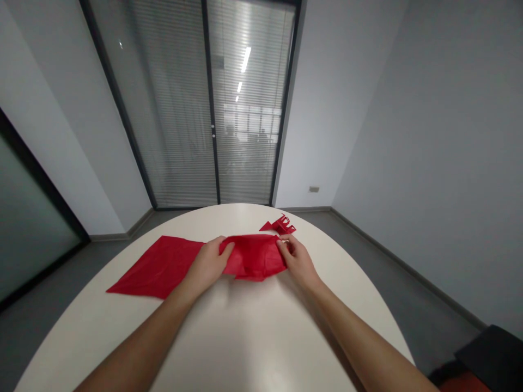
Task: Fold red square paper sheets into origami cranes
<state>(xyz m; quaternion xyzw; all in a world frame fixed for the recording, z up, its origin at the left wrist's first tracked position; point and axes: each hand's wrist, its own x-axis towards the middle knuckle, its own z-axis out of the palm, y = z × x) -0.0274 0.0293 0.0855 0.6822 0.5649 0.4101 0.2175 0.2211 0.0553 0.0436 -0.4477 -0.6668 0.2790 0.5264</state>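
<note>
A folded red paper sheet (255, 256) lies on the white round table (245, 337) in front of me. My left hand (209, 264) grips its left edge, thumb on top, fingers curled. My right hand (297, 260) pinches its right edge. A larger flat red sheet (157, 267) lies to the left, partly under my left hand and the folded sheet. Small red paper cut-outs (280, 225) sit just beyond my right hand.
The table's far edge curves ahead, with grey floor beyond it. Glass doors with blinds (212, 109) stand behind. A dark object with red (482, 359) sits low at the right, off the table.
</note>
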